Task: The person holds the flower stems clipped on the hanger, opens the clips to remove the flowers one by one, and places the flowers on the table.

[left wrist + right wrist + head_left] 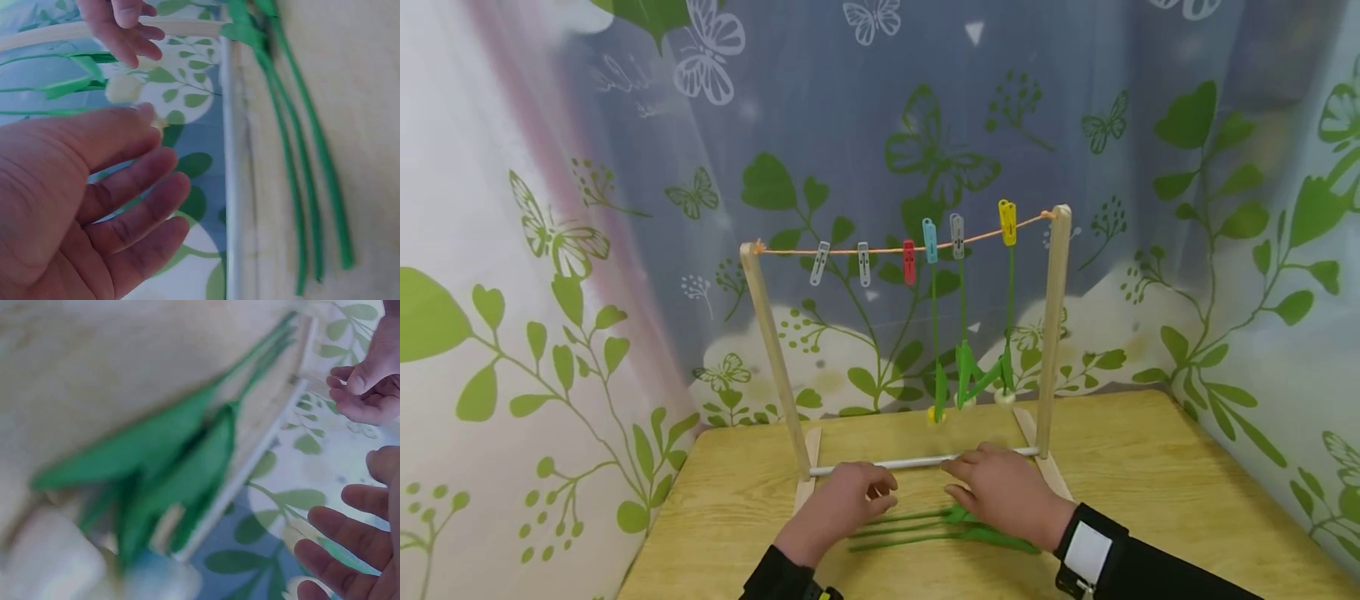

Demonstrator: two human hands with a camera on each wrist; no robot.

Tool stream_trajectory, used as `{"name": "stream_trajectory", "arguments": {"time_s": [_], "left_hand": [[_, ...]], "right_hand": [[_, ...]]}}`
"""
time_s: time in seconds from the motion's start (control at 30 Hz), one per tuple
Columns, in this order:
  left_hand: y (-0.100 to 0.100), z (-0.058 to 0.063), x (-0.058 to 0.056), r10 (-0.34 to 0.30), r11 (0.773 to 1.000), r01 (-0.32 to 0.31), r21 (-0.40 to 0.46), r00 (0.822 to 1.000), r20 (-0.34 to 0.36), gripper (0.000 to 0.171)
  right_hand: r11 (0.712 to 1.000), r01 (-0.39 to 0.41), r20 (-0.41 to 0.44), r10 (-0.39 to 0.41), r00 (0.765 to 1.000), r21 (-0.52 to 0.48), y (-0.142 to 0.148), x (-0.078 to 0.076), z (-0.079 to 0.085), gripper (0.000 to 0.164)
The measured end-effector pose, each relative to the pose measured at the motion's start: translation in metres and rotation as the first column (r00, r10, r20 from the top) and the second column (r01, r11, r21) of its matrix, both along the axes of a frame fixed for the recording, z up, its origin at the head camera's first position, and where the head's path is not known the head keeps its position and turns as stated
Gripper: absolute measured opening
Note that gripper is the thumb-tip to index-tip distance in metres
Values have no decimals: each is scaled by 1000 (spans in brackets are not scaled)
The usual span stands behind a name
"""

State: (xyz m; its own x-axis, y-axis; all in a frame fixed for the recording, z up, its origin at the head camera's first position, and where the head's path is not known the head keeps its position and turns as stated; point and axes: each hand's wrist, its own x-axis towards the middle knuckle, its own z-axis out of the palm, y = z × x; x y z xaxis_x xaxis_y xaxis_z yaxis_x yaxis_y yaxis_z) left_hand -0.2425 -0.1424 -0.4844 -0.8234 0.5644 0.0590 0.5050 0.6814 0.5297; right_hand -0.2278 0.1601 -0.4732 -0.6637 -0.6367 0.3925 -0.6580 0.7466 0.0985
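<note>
My left hand (850, 504) hovers over the table's front with fingers loosely bent and nothing in them. To its right, my right hand (1011, 496) is also unoccupied, fingers relaxed, above the leafy end of three artificial flowers (917, 527) lying on the table. Their green stems (312, 162) point left; broad leaves (181, 456) and blurred pale blooms (56, 562) show in the right wrist view. Three more flowers hang bloom-down from an orange cord, clipped by a blue clothespin (930, 240), a grey clothespin (957, 236) and a yellow clothespin (1007, 222).
The cord (842, 252) runs between two wooden posts (1052, 333) joined low down by a white rod (917, 462). A red clothespin (909, 262) and two pale clothespins (863, 264) hang on it without flowers. A leaf-patterned curtain (820, 125) surrounds the wooden table (715, 500).
</note>
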Motion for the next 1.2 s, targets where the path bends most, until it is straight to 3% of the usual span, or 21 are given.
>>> {"name": "stream_trajectory", "arguments": {"time_s": [0.13,0.33,0.73,1.0,1.2], "left_hand": [[1,10,-5,27,996,-28,87,999,18,18],[2,19,-8,50,992,-45,117,998,-41,24],[16,29,-9,92,971,-85,222,996,-21,41],[27,38,-11,135,933,-113,342,990,-40,46],[35,41,-8,154,912,-118,394,986,-62,48]], "right_hand": [[1000,19,-50,-19,999,-17,3,-2,20,36],[998,36,-106,-42,994,-54,6,-4,49,43],[991,7,-194,-32,980,-131,9,-8,98,47],[987,20,-211,-54,976,-159,6,-17,134,53],[976,-27,-249,-28,968,-214,3,-23,156,58]]}}
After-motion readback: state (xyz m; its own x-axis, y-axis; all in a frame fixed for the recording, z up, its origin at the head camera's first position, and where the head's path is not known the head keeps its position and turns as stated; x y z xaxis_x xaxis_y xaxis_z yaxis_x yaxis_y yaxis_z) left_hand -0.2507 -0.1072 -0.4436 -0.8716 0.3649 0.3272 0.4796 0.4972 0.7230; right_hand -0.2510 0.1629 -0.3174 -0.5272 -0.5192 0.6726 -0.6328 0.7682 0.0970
